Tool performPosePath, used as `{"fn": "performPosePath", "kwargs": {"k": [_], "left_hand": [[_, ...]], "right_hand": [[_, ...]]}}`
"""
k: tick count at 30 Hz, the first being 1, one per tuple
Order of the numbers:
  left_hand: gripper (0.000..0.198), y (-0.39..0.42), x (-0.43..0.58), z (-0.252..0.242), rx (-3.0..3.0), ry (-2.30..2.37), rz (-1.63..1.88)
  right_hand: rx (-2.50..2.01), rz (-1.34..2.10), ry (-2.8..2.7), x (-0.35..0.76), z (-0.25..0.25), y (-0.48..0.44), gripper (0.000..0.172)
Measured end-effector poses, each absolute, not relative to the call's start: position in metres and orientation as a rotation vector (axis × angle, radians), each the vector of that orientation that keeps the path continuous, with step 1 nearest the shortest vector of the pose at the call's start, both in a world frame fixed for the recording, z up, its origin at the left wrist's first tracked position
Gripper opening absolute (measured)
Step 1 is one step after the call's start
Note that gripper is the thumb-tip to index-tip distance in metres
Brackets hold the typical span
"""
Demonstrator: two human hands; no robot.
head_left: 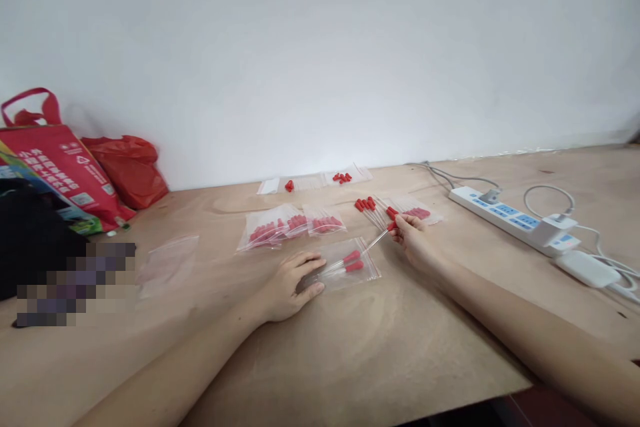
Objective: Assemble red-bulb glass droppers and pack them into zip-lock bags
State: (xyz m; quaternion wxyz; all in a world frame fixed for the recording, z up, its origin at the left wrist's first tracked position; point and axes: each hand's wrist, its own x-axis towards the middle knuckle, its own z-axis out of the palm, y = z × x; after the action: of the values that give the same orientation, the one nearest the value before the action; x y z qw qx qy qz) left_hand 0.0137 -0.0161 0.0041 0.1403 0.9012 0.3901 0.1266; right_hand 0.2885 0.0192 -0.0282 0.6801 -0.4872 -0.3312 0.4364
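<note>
My left hand (pixel 293 285) holds the left end of a clear zip bag (pixel 369 268) against the table, its thumb and fingers at either side. Inside the bag lie glass droppers with red rubber bulbs (pixel 354 265). My right hand (pixel 411 239) is closed on the red bulb of another glass dropper (pixel 374 241), whose tube slants down left over the bag's mouth. Loose droppers (pixel 366 204) lie just beyond my right hand. Behind that hand, partly hidden, is a filled bag (pixel 434 211). More packed bags (pixel 267 232) overlap beyond my left hand.
Two bags with red bulbs (pixel 343 178) lie by the wall. A white power strip (pixel 515 220) with plugs, cables and a white adapter (pixel 587 269) sits right. At left are a clear bag (pixel 170 265), a red tote (pixel 65 177), a red plastic bag (pixel 127 170) and dark cloth (pixel 35 233).
</note>
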Motion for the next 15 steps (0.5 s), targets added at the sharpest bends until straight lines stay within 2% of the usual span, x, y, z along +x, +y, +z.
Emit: {"fn": "performPosePath", "kwargs": {"k": [7, 12, 15], "left_hand": [[0.04, -0.015, 0.012, 0.001, 2.601, 1.116, 0.396], [0.044, -0.016, 0.013, 0.004, 2.607, 1.132, 0.39], [0.044, -0.017, 0.014, 0.006, 2.6, 1.138, 0.392]], "right_hand": [[-1.037, 0.986, -0.751, 0.281, -0.029, 0.015, 0.021], [-1.024, 1.106, -0.791, 0.265, -0.025, 0.006, 0.026], [-1.046, 1.025, -0.796, 0.27, -0.022, 0.009, 0.028]]}}
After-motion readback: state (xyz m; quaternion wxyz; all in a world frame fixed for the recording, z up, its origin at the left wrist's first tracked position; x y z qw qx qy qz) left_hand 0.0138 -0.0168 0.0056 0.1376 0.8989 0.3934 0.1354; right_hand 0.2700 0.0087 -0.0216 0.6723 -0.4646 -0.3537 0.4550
